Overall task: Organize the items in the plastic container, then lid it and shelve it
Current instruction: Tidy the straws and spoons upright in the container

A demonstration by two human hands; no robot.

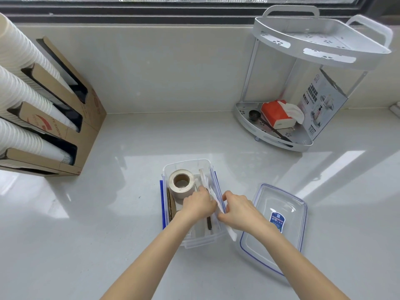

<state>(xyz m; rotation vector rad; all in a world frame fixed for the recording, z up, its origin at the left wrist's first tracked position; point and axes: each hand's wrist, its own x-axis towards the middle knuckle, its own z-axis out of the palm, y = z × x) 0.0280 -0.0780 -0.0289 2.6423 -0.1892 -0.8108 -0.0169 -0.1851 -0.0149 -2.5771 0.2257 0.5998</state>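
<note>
A clear plastic container (186,164) with blue latches stands on the white counter, open. Inside it a white tape roll (181,183) stands at the far left, a brown cardboard piece (171,205) leans along the left wall and a dark thin stick (209,223) lies near the front. My left hand (198,203) reaches into the container, fingers closed on a flat white packet (218,204) at the right wall. My right hand (238,210) pinches the same packet from outside the right rim. The clear lid (279,226) lies upside down to the right of the container.
A white two-tier corner rack (303,87) stands at the back right; its lower tier holds a red tissue pack (276,113), a black spoon (255,116) and a printed box (322,100). A cardboard holder (71,118) with stacks of white cups stands at the left.
</note>
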